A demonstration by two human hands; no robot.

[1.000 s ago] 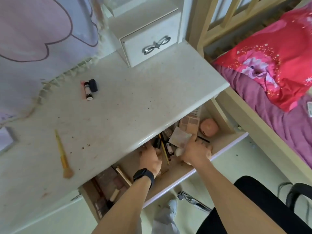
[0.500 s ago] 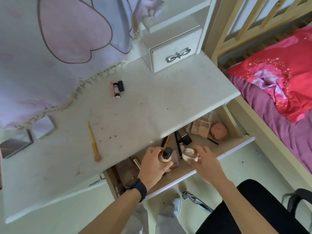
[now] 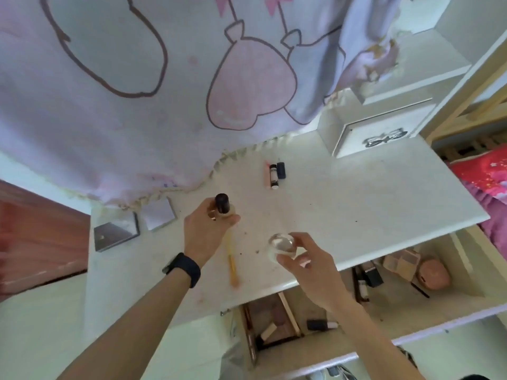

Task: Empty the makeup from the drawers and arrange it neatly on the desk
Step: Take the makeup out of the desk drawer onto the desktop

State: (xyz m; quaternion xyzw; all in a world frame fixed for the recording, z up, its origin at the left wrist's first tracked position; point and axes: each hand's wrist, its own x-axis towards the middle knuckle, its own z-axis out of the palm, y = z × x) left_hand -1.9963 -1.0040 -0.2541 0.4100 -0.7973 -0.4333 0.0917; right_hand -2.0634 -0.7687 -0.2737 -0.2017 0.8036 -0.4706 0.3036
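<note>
Two hands over the desk (image 3: pixel 356 201) | left hand (image 3: pixel 204 234): fingers wrapped round dark-capped bottle (image 3: pixel 222 208), above desk's left-middle | orange brush (image 3: pixel 232 260): lies on desk between the hands | right hand (image 3: pixel 310 266): fingertips pinching clear round jar (image 3: pixel 282 246), above front edge | drawer (image 3: pixel 392 303): open under desk at right, makeup inside

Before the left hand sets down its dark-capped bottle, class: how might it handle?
The dark-capped bottle looks tall and narrow, so upright it may tip when nudged. Its round body would probably roll if laid flat. It seems glassy, so likely breakable.
</note>
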